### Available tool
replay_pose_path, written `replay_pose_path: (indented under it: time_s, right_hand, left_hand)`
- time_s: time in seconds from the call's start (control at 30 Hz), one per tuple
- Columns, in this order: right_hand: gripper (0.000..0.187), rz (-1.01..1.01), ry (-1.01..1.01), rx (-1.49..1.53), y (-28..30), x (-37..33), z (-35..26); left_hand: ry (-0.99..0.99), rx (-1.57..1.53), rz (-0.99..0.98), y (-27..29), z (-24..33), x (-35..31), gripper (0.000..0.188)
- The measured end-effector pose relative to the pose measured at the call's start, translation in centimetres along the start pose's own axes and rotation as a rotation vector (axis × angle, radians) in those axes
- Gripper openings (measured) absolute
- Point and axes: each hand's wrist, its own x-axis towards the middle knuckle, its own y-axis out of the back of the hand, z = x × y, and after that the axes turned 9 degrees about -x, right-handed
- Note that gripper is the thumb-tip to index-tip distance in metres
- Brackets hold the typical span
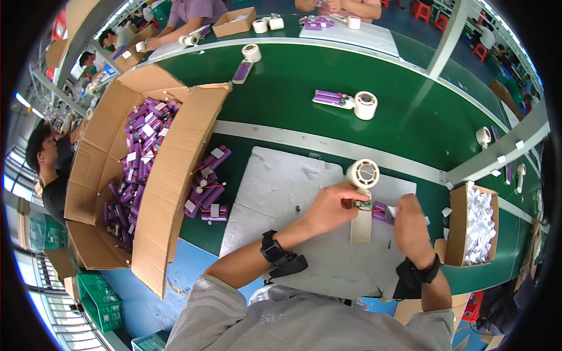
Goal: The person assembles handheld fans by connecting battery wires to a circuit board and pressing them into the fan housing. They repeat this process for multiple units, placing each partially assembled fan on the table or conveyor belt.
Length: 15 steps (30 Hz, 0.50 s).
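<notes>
My left hand (332, 206) is closed, thumb and fingers pinching a small green circuit board (364, 205) at the neck of a white handheld fan (363, 174). The fan lies on a pale grey foam mat (275, 205), its round head pointing away from me and its open handle shell (360, 229) towards me. Just right of the handle is a purple battery pack (381, 212) with a whitish piece on it. My right hand (413, 228) is curled shut beside that pack; its fingertips are partly hidden, so what they grip is unclear.
At left stands a big open cardboard box (161, 216) of purple battery packs; more packs (211, 184) lie beside it. A small carton (455, 234) of white pieces sits at right. Beyond a metal rail, another fan (365, 105) rests on the green surface. Co-workers sit opposite.
</notes>
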Motion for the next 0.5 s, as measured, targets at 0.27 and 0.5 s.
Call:
replay_pose_path:
  time_s: [0.27, 0.5]
  right_hand:
    - [0.032, 0.350, -0.606, 0.136, 3.0, 5.3, 2.5]
    - [0.054, -0.214, 0.067, 0.151, 1.2, 1.7, -0.9]
  left_hand:
    - [-0.117, 0.027, 0.056, -0.6, -0.6, 0.6, 0.035]
    - [-0.188, 0.110, 0.089, 0.1, 0.3, 0.5, 0.035]
